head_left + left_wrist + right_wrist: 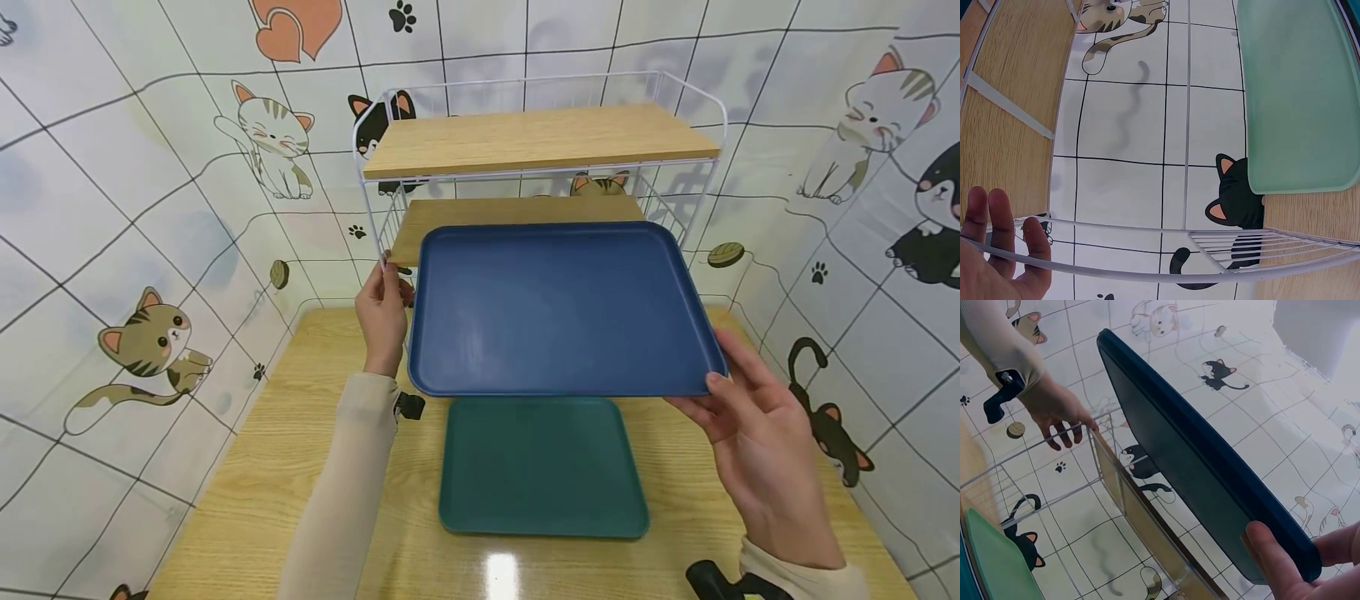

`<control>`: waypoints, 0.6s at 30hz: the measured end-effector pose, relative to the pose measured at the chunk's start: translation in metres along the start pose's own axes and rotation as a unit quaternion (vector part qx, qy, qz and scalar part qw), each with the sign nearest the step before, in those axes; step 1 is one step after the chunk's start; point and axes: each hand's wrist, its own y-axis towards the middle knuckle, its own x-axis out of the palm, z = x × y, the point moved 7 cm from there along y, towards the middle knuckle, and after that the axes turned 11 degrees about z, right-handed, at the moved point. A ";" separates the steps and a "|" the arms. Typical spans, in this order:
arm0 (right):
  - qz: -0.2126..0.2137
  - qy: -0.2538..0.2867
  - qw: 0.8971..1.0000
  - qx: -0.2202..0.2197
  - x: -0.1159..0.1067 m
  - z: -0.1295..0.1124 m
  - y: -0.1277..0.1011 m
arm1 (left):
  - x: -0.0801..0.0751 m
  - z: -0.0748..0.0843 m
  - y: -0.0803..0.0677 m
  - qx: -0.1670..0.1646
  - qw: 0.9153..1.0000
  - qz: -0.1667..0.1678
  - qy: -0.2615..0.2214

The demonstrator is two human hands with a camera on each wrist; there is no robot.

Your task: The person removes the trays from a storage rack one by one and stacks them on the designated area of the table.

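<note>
A dark blue rectangular tray (555, 308) is held up in the air, tilted, in front of a white wire rack with wooden shelves (540, 137). My right hand (757, 450) pinches its near right corner, thumb (1266, 547) on one face and fingers on the other. My left hand (384, 321) grips the rack's front left wire, beside the lower wooden shelf (517, 212); its fingers curl around the wire in the left wrist view. Below the blue tray, a dark green tray (543, 475) lies flat on the wooden table. The blue tray hides the rack's lower part in the head view.
A light green tray (1304, 94) lies on the table by the rack's base, visible in both wrist views. Wire side bars (1260, 250) run along the rack. White tiled walls with printed cats (161, 342) surround the table (255, 500) at the back and sides.
</note>
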 end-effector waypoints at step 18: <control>-0.007 0.002 1.000 -0.001 -0.019 0.015 -0.022 | -0.001 -0.002 0.000 0.006 1.000 0.016 0.011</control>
